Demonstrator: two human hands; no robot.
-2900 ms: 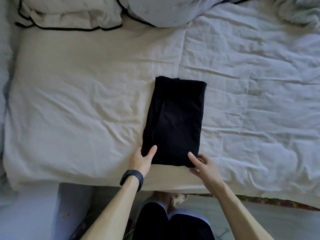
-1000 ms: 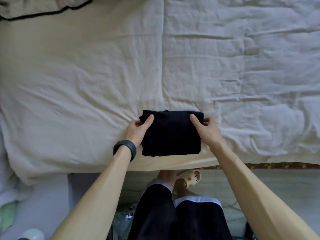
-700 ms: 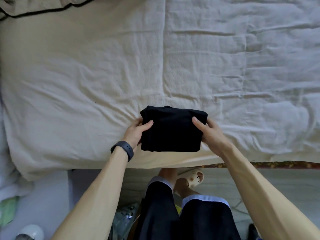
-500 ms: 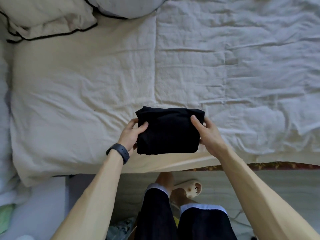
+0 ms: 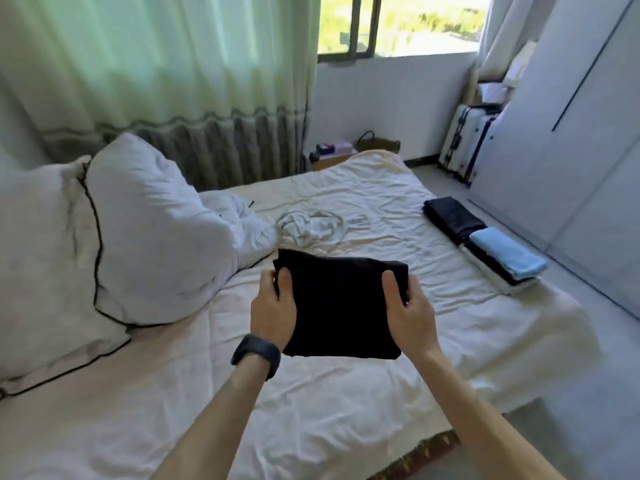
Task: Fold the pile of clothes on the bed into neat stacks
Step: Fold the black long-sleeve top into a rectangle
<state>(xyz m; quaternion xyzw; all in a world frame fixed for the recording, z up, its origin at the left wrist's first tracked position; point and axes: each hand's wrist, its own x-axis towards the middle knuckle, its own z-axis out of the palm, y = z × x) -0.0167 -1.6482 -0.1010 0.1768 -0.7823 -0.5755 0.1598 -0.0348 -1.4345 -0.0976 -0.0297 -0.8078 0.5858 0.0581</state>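
Observation:
A folded black garment (image 5: 341, 308) hangs in the air above the bed (image 5: 381, 393). My left hand (image 5: 273, 311) grips its left edge, thumb on top. Its right edge is gripped the same way by my right hand (image 5: 407, 315). Along the bed's right side sits a stack of folded clothes with a light blue piece on top (image 5: 507, 256). Behind that stack lies a folded dark garment (image 5: 453, 218). A crumpled white garment (image 5: 310, 226) lies unfolded in the middle of the bed, beyond the black one.
Large white pillows (image 5: 104, 244) with black piping fill the bed's left side. A white wardrobe (image 5: 571, 150) stands to the right across a narrow floor strip. A suitcase (image 5: 467, 143) and a basket (image 5: 377, 143) sit beyond the bed under the window.
The black garment was folded in half near the bed's edge, then lifted off the sheet in both hands. My view has swung up from the bed to the room.

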